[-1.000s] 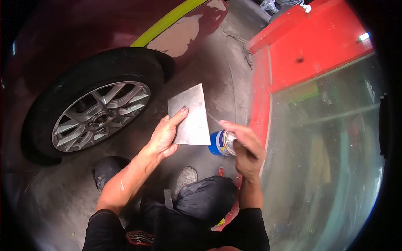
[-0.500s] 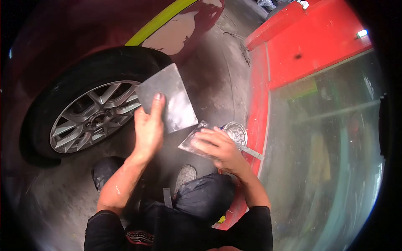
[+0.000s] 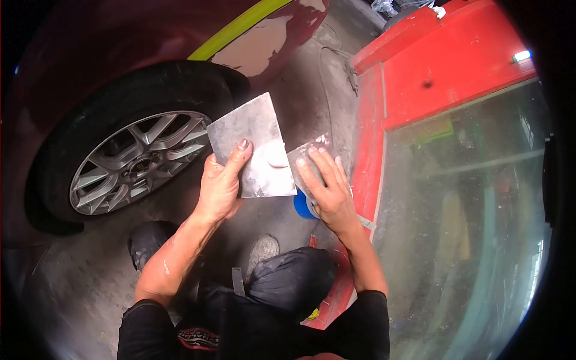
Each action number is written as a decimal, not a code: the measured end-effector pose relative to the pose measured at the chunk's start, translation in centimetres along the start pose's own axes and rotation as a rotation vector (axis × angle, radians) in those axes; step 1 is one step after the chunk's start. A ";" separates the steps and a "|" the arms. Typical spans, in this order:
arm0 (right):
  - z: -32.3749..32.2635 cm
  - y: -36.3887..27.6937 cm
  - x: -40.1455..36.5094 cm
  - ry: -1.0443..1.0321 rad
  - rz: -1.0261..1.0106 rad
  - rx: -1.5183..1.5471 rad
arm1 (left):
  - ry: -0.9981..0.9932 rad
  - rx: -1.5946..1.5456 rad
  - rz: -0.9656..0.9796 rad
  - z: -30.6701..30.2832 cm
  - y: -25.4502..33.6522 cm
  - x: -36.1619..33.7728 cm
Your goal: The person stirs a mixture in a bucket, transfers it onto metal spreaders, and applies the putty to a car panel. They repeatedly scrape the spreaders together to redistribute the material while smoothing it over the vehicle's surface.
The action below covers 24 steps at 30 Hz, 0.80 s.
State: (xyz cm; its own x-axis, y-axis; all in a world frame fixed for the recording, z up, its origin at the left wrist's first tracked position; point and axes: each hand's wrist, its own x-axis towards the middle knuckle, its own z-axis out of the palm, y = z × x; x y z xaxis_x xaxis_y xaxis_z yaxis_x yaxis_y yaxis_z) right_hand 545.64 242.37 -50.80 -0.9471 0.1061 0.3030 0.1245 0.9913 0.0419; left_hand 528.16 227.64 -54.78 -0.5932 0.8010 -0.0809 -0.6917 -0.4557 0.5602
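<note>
My left hand [image 3: 222, 183] grips a flat grey metal plate [image 3: 249, 129], its thumb on the face and the fingers underneath. A pale smear of paste [image 3: 273, 155] lies near the plate's right edge. My right hand [image 3: 329, 189] is closed on a smaller thin spreader [image 3: 309, 150], with its fingers laid over the face. The spreader's left edge is right beside the plate's right edge; whether they touch is unclear. Below my right hand, a can with a blue side [image 3: 304, 205] is mostly hidden.
A dark red car body [image 3: 120, 42] with yellow-green tape [image 3: 237, 30], a bare patch [image 3: 255, 45] and a wheel [image 3: 141, 162] is at the left. A red panel [image 3: 444, 66] with a large glass pane [image 3: 462, 210] stands at the right. A cable [image 3: 324, 78] lies on the floor.
The plate has moved slightly right and turned more upright. My right hand has risen with the spreader to the plate's right edge, and now covers most of the can. Paste now shows there.
</note>
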 end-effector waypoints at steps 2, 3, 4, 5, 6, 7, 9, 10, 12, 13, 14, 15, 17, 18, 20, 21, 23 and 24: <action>-0.6 -0.3 0.0 0.041 0.077 0.094 | 0.060 0.186 0.105 0.3 0.1 -0.1; -1.0 -0.7 0.4 0.115 0.097 0.119 | 0.071 0.288 0.151 -0.1 -0.2 -0.1; -1.4 -1.2 0.9 0.192 0.121 0.144 | 0.078 0.394 0.195 -0.3 -0.4 -0.1; -1.9 -1.8 1.5 0.191 0.134 0.063 | 0.098 0.522 0.212 -0.1 -0.4 -0.3; -1.6 -2.1 1.4 0.120 0.084 0.056 | 0.104 0.556 0.217 0.2 -0.4 -0.6; -1.3 -2.6 1.5 0.052 0.031 0.051 | 0.110 0.593 0.226 0.5 -0.3 -0.8; -0.6 -3.5 1.3 -0.030 -0.049 0.140 | 0.146 0.633 0.318 0.7 -0.3 -0.8; -0.1 -3.8 0.8 -0.068 -0.088 0.165 | 0.221 0.634 0.356 0.3 -0.2 -0.7; 1.7 -3.6 -0.5 -0.141 -0.162 0.212 | 0.365 0.633 0.431 -0.2 0.7 -0.7; 2.5 -2.7 -0.9 -0.219 -0.118 0.333 | 0.475 0.707 0.441 -0.2 1.7 -1.3; 3.7 -1.3 -0.8 -0.073 -0.022 0.521 | 0.462 0.618 0.575 -0.9 1.9 -0.9; 5.0 0.8 -0.1 0.073 0.067 0.704 | 0.423 0.692 0.508 -1.7 2.8 -1.2; 3.8 3.5 2.7 0.225 0.269 0.874 | 0.358 0.898 0.347 -2.9 3.3 -2.3; 1.6 4.0 4.9 0.242 0.329 0.914 | 0.221 0.979 0.163 -4.2 3.3 -2.8; -1.0 4.4 9.3 0.286 0.398 0.983 | 0.136 1.344 -0.161 -7.4 2.0 -3.7; -1.4 4.3 11.5 0.310 0.405 1.012 | 0.004 1.494 -0.189 -5.7 2.5 -4.3; 0.9 4.3 14.9 0.521 0.246 0.848 | -0.064 1.447 -0.175 -5.8 1.1 -5.3; 2.1 3.7 16.3 0.709 0.071 0.702 | -0.074 1.437 -0.152 -6.2 0.4 -5.5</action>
State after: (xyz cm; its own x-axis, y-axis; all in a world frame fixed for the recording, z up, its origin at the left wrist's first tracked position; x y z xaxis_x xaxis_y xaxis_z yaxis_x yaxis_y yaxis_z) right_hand 530.05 247.96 -47.67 -0.5202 0.3228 0.7907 -0.2456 0.8302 -0.5005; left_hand 528.64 220.63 -59.24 -0.5003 0.8432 -0.1967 0.2850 0.3749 0.8822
